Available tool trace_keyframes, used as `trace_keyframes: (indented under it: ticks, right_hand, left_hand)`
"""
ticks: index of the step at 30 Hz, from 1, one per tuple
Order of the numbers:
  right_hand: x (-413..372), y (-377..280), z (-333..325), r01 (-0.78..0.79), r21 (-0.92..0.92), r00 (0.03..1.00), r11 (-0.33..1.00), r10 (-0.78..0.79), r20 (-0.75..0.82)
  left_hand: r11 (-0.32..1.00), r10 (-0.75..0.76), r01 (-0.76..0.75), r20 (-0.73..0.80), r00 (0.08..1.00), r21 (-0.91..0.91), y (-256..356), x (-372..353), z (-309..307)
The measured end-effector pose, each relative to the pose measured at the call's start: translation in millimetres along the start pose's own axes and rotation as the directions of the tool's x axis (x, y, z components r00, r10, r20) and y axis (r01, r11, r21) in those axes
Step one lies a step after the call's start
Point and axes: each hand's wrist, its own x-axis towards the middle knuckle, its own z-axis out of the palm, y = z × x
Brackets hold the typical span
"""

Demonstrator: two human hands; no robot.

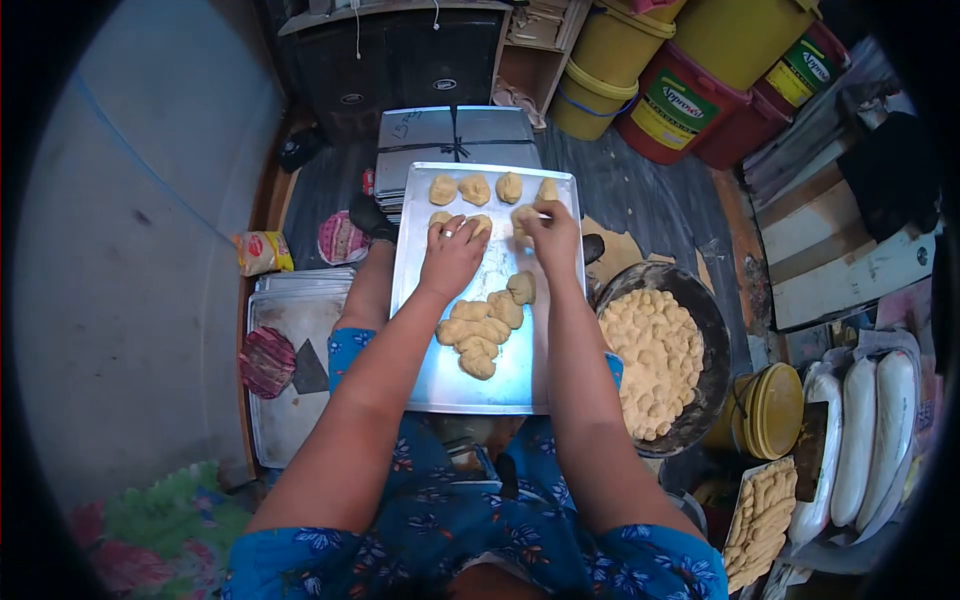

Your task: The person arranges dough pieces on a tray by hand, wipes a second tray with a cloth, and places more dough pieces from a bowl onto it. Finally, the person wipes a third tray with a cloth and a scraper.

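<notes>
A metal tray [415,385] lies across my lap. Along its far edge is a row of several round dough pieces [474,188]. My left hand [455,255] rests over two dough pieces in the second row, fingers bent and pressed down on them. At the right of that row, my right hand [553,232] has its fingertips together at a dough piece [522,217], touching it. Nearer to me on the tray lies a cluster of joined dough lumps [476,330].
A large black basin [712,370] full of dough balls stands at my right, near a yellow bucket [776,410]. Stacked trays [270,430] are at my left. Beyond the tray are wrapped boxes [415,130], and red and yellow buckets [685,105] at back right.
</notes>
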Motion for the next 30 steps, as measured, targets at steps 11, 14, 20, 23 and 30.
trace_keyframes:
  ticks: [11,14,20,23,30]
  right_hand:
    - [-54.3,-29.8,-39.5,0.031,-0.504,0.869,0.863,0.226,0.439]
    - [-54.2,-12.4,-53.1,-0.065,-0.332,0.884,0.941,0.209,0.419]
    - [-12.4,-6.8,-37.4,-0.041,-0.265,0.998,0.963,0.026,-0.061]
    - [-7.8,31.4,-17.2,0.165,-0.421,0.974,0.892,-0.215,-0.075]
    - [-29.3,19.6,-23.2,0.268,-0.553,0.946,0.789,-0.323,-0.003]
  left_hand:
    - [0.994,0.01,-0.006,-0.034,0.999,0.105,0.4,3.4,-0.9]
    - [0.997,-0.031,0.033,-0.02,0.999,0.067,4.0,4.8,-0.4]
    - [0.985,0.173,-0.171,0.114,0.978,-0.028,9.1,10.0,8.0]
    - [0.984,0.161,-0.173,0.177,0.971,0.052,14.5,12.9,17.6]
    - [0.947,-0.053,0.107,0.179,0.982,-0.303,31.0,-1.4,-30.8]
